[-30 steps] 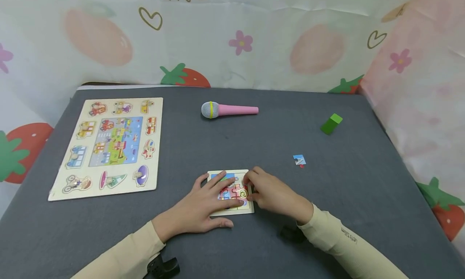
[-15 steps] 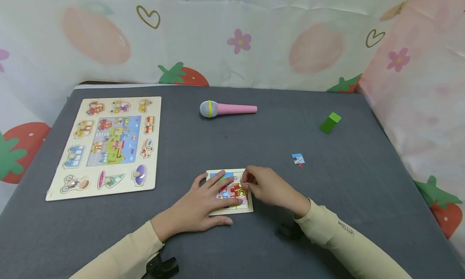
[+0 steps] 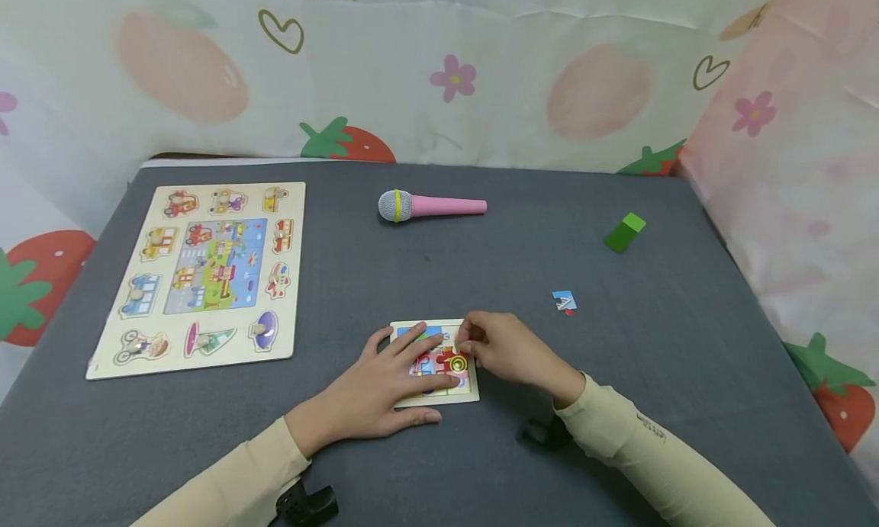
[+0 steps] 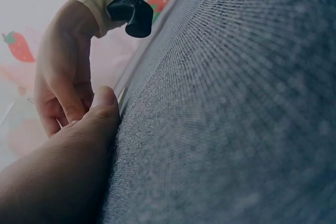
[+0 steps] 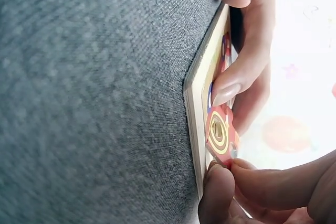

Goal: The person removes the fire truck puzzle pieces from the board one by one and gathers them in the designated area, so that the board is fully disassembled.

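A small wooden jigsaw board (image 3: 470, 396) with a pale frame lies near the middle of the table. My left hand (image 3: 374, 393) rests across it, fingers spread and fairly straight, covering much of the picture. The thumb lies beyond the board's near edge. At the right side, my right hand (image 3: 518, 359) pinches a red puzzle piece (image 5: 219, 135) with a yellow ring between thumb and finger. The right wrist view shows this piece tilted up from the board, its edge at the fingertips. A loose blue puzzle piece (image 3: 565, 301) lies to the right, apart from both hands.
On the left lies a large peg puzzle board (image 3: 295, 313) with vehicle pieces. A pink toy microphone (image 3: 446, 206) lies towards the back, and a green block (image 3: 623, 234) stands at the right. A strawberry-print curtain (image 3: 508, 24) hangs behind the grey table (image 3: 384, 481).
My right hand has shifted slightly left, its thumb moving up closer to the index finger at the puzzle piece. The left hand stays on the board. The head view has shifted slightly.
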`<state>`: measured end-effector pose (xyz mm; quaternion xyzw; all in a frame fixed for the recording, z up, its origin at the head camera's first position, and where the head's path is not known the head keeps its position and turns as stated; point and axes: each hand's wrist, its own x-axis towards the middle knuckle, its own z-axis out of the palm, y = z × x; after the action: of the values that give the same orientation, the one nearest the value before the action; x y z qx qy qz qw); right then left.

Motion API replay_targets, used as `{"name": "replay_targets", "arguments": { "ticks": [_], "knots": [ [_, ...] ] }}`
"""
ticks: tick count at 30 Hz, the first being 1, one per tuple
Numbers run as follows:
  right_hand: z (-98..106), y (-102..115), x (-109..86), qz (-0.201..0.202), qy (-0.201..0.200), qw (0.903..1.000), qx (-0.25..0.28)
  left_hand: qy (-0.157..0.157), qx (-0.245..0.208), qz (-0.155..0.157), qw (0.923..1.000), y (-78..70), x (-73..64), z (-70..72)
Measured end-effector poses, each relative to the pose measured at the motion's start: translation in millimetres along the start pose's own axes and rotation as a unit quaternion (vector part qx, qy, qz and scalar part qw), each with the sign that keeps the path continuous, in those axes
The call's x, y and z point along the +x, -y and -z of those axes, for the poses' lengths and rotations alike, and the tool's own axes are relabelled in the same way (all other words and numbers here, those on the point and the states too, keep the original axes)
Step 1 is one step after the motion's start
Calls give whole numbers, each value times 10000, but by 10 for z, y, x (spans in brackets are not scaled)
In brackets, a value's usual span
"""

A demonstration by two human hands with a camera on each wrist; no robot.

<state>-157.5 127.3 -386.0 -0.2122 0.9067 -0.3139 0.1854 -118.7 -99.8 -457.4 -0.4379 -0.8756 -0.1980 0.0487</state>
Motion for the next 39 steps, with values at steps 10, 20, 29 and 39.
{"name": "replay_targets", "arguments": {
  "ticks": [10,20,29,39],
  "knots": [
    [10,-17,12,-175,47,9998,96,-151,50,-45,9999,7,-1,-19],
    [3,-47,35,-147,81,9996,216,-148,34,-21,9999,6,-2,-13],
    [152,-75,-30,-370,-49,9987,356,-100,69,19,9999,1,-3,-8],
    [589,-558,-286,-256,-225,9987,380,-138,58,-47,9999,-1,1,-3]
  ]
}}
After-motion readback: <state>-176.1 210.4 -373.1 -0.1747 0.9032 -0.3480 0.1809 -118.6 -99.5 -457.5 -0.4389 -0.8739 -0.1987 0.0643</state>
